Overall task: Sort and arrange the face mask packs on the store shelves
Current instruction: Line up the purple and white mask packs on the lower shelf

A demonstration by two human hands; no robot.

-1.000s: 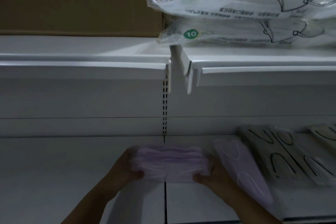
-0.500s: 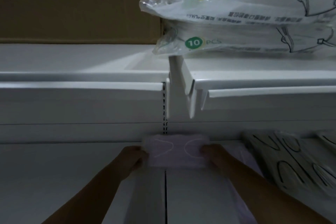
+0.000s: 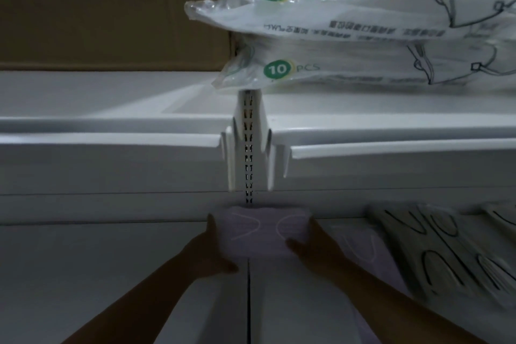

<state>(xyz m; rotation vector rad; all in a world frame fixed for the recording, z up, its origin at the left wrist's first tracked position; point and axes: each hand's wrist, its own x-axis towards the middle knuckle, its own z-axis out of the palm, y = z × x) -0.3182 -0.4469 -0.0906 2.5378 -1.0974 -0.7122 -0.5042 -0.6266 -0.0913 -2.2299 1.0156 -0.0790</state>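
Observation:
A stack of pale purple face mask packs [image 3: 259, 232] lies flat on the lower white shelf [image 3: 111, 274], pushed back against the rear wall over the seam between two shelf boards. My left hand [image 3: 208, 255] grips the stack's left side and my right hand [image 3: 310, 243] grips its right side, thumb on top. Another purple mask pack [image 3: 360, 248] lies just right of my right hand. Grey packs with black loops [image 3: 446, 254] lie further right.
Two bulky clear packs of white masks [image 3: 363, 31], one marked 10 PCS, are stacked on the upper shelf [image 3: 111, 126] at the right. A cardboard box [image 3: 111, 22] stands behind on the left. A slotted upright [image 3: 248, 153] runs down the middle.
Both hands have pushed the purple stack away from me to the back wall of the lower shelf, and laid it flat. My view has shifted left and closer.

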